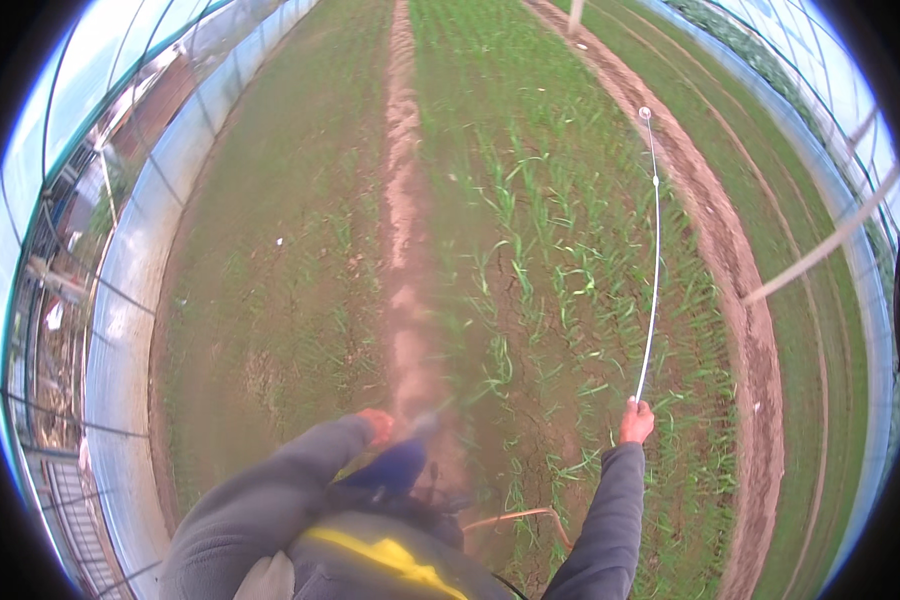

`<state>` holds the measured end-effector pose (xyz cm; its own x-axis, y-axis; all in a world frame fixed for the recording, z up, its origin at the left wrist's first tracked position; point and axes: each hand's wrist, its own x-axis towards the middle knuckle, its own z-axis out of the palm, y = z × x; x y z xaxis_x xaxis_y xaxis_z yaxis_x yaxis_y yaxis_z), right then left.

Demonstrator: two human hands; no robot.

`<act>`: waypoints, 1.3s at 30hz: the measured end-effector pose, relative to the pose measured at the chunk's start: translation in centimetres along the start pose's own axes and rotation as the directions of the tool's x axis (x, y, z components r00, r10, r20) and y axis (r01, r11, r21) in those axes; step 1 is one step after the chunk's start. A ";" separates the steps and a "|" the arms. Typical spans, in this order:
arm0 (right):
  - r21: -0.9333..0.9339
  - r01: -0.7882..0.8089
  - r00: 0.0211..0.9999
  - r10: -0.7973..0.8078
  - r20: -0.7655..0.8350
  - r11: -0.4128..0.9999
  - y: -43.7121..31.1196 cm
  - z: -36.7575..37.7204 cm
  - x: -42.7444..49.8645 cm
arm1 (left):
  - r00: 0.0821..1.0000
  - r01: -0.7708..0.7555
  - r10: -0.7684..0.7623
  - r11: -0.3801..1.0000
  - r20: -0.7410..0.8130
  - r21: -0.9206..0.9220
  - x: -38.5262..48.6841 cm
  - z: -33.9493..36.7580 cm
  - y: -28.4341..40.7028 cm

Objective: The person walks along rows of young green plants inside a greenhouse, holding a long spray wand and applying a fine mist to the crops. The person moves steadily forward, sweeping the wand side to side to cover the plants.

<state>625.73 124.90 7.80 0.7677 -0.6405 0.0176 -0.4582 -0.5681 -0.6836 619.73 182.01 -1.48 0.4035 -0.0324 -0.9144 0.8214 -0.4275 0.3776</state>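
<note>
My right hand [637,422], at the right, is closed around the near end of a long thin white sprayer wand [655,285]. The wand points forward over rows of green seedlings [562,225], with a round white head [645,112] at its far end. My left hand [377,426] is blurred, held out low at the centre-left beside my blue-clad leg [390,469]; whether it grips anything cannot be told. An orange hose [525,514] curves behind the right forearm. A yellow strip [386,555] crosses the front of my clothing.
A bare soil ridge [403,187] runs ahead between two planted beds. Another soil strip [720,225] curves along the right, where a slanting pale pole [825,244] stands. Blue-white plastic sheeting [131,285] lines the left side, with the tunnel's ribs around.
</note>
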 end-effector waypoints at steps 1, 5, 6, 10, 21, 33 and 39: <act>0.016 0.013 1.000 -0.014 0.015 1.000 -1.3 0.9 0.3 | 1.000 0.019 -0.019 1.000 -0.022 0.000 0.0 -0.5 -0.4; 0.116 -0.064 0.984 0.043 0.171 0.991 -4.5 4.5 0.2 | 0.999 0.044 -0.043 0.996 0.008 -0.081 0.0 -1.2 -1.7; 0.133 -0.103 0.972 0.071 0.225 0.986 -4.9 4.7 0.1 | 0.999 0.041 -0.042 0.995 -0.011 -0.093 0.1 -0.9 -2.0; 0.243 -0.184 0.921 0.081 0.381 0.952 -7.6 6.3 -3.8 | 0.993 -0.081 0.098 0.974 -0.072 0.213 2.3 -2.2 -7.0; 0.057 -0.136 0.865 0.091 0.494 0.989 3.3 -5.0 -19.2 | 0.981 0.063 -0.056 0.998 0.188 -0.031 0.6 5.1 -0.9; 0.004 0.041 0.895 -0.038 0.444 0.999 -1.6 -4.0 -16.4 | 0.970 0.105 -0.068 0.983 0.234 -0.151 4.3 6.5 -2.2; 0.153 -0.047 0.854 -0.040 0.518 0.987 -14.3 10.7 -7.1 | 0.979 -0.164 0.132 0.962 0.155 0.217 6.3 -2.6 -0.1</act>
<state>631.59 143.10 9.65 0.9062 -0.2569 -0.3357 -0.4197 -0.4518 -0.7872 623.23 184.23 -6.92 0.4415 -0.2280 -0.8678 0.6365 -0.6021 0.4820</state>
